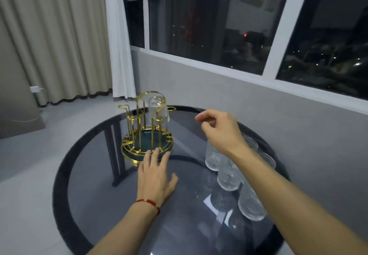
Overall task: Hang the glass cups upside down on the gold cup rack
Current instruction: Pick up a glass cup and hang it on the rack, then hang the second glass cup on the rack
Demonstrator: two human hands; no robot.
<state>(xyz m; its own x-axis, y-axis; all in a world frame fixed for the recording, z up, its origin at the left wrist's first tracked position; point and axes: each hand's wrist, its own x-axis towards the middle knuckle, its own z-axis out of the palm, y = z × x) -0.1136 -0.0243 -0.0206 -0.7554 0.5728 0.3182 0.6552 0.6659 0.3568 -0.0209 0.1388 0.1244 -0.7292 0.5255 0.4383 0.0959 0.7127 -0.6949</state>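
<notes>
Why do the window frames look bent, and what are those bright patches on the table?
Head view: the wide-angle lens bows the white window frames; the pale patches are reflections on the round dark glass table; the right hand is slightly motion-blurred; room light is dim, night outside.

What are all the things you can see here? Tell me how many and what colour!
gold cup rack: one, gold wire on a dark green base, left part of the table.
hung cup: one, clear glass, upside down on the rack.
glass cups: at least five, clear, standing grouped on the right of the table, partly hidden by the arm.
table: one, round dark glass with a black rim.
curtains: beige and white, back left.
window: white frame, dark outside.
left hand: open, fingertips at the rack's base; red bracelet on the wrist.
right hand: empty, raised above the cups.
</notes>
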